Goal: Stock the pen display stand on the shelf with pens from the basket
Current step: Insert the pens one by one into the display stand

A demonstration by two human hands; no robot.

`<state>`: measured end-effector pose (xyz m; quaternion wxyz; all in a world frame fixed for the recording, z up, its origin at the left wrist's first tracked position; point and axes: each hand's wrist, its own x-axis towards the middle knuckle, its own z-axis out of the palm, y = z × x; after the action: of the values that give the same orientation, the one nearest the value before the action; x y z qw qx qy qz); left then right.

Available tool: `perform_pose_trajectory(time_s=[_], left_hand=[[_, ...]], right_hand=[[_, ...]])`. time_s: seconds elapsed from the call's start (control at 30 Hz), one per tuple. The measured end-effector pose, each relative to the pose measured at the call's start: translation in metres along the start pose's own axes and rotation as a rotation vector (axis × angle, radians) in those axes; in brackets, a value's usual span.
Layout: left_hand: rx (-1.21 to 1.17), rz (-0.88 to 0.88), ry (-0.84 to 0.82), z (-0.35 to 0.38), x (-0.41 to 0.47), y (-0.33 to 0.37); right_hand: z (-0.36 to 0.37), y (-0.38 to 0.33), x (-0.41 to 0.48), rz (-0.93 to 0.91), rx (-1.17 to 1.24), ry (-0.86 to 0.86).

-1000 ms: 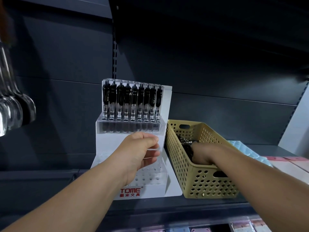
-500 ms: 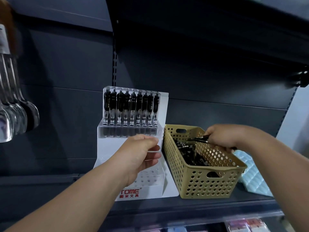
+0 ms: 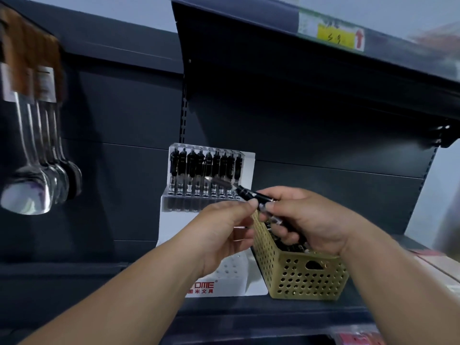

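Note:
A white tiered pen display stand [image 3: 174, 225] sits on the dark shelf, its top row filled with several black pens [image 3: 204, 168]; its lower perforated tier [image 3: 231, 270] shows bare holes. Right of it stands a tan perforated basket [image 3: 303, 280] with more black pens inside. My right hand [image 3: 311, 220] is shut on a small bunch of black pens [image 3: 251, 194] above the basket's left rim. My left hand [image 3: 224, 232] meets it, fingertips pinching one pen of the bunch near its tip. How many pens are in the bunch is hidden.
Several clear ladles [image 3: 32, 185] hang on the panel at far left. An upper shelf [image 3: 323, 78] with a yellow price tag [image 3: 336, 38] overhangs the stand. Pink packaged goods [image 3: 435, 262] lie at the right edge of the shelf.
My right hand came out of the basket with pens and moved left. My left hand let go of the stand's tier edge and rose to meet the pens.

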<state>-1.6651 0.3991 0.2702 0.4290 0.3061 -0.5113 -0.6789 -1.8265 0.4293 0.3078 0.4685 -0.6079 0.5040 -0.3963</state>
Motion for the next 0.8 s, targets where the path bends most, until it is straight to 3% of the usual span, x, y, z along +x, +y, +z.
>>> perform_pose_trajectory(time_s=[0.13,0.4,0.53,0.7,0.8], left_hand=[[0.016,0.050,0.078,-0.014,-0.008,0.004],[-0.056,-0.014,0.315,-0.058,-0.015,0.008],[-0.201,0.006,0.397,-0.084,-0.016,0.016],[-0.226,0.042,0.447,-0.107,-0.019,0.020],[-0.220,0.062,0.462,-0.116,-0.020,0.020]], right_hand=[[0.033,0.000,0.009,-0.018,-0.057,-0.016],[0.072,-0.008,0.026,-0.033,-0.211,0.053],[0.073,-0.021,0.038,-0.130,-0.085,0.229],[0.075,-0.042,0.052,-0.207,0.119,0.212],[0.082,-0.052,0.061,-0.304,0.043,0.298]])
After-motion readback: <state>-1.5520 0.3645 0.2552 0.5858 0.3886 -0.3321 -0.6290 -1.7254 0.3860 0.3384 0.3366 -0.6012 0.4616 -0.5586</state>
